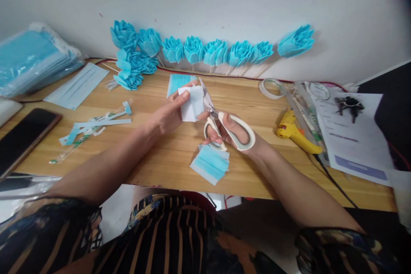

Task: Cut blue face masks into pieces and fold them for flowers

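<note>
My left hand (175, 111) pinches a small white rectangular piece of mask fabric (193, 105), thumb on top, held above the table. In my right hand (233, 130) is a pair of scissors with white handles (247, 139), fingers through the loops. The blades point up and away along the right edge of the fabric piece; whether they touch it I cannot tell. Below my right hand lies a small stack of cut blue and white mask pieces (210, 165). Another blue mask piece (180, 84) lies behind my left hand, partly covered by it.
Several blue fabric flowers (215, 52) on sticks lean on the wall. At left are bagged masks (38, 58), a flat mask (77, 84), scraps (104, 123) and a phone (27, 137). At right are tape (272, 88), a yellow glue gun (295, 132), papers (353, 137) and keys (349, 105).
</note>
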A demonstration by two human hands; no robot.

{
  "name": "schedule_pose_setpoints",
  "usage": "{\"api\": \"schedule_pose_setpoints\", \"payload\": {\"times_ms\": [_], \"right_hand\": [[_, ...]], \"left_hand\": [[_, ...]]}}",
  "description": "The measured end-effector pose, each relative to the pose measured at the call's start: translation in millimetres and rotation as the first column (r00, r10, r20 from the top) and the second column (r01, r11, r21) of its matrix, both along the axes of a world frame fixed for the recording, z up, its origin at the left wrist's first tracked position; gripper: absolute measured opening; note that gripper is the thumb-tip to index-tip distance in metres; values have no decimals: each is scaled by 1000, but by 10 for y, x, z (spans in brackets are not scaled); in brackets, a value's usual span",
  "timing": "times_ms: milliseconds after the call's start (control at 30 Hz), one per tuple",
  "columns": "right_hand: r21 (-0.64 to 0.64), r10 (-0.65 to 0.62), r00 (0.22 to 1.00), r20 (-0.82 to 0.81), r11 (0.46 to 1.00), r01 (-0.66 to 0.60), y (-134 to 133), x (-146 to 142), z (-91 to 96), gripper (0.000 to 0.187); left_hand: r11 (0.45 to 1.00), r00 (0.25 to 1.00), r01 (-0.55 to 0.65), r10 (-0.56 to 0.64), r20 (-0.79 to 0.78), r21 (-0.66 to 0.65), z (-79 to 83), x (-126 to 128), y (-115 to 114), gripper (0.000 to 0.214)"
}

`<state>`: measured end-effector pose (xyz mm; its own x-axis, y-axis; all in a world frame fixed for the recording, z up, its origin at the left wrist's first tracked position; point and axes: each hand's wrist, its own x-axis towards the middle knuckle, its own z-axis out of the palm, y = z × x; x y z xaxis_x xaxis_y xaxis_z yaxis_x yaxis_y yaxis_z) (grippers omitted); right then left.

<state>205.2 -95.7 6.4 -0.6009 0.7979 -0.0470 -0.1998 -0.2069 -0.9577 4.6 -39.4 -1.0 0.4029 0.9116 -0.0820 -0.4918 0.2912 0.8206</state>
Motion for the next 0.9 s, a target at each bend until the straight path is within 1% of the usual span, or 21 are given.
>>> {"api": "schedule_pose_setpoints", "payload": {"times_ms": [100, 267, 367, 600, 733, 800, 900], "right_hand": [[32, 12, 1000, 17, 999, -13, -10, -2, -10, 62], [64, 14, 999, 36, 998, -16, -18, -25, -12, 58], [75, 11, 999, 33, 997, -14, -18, -45, -3, 58], [127, -12, 1000, 18, 992, 10, 0, -32, -34, 55], [170, -52, 998, 34, 984, 45, -6, -30, -7, 54], [166, -89, 995, 46, 983, 81, -18, -36, 16, 53], [126, -137, 987, 82, 984, 126, -39, -45, 44, 55]], "left_hand": [[1000, 999, -6, 8, -44, 28, -6, -8, -13, 62], [997, 991, -67, 70, -111, 23, -33, -14, -6, 41], [996, 991, -77, 81, -106, 43, -41, -15, -1, 35], [996, 994, -68, 74, -83, 65, -38, -10, 1, 37], [993, 989, -99, 105, -105, 62, -23, -3, -4, 37], [992, 985, -117, 123, -118, 58, -12, 2, -12, 37], [989, 981, -139, 145, -132, 57, -3, 5, -25, 38]]}}
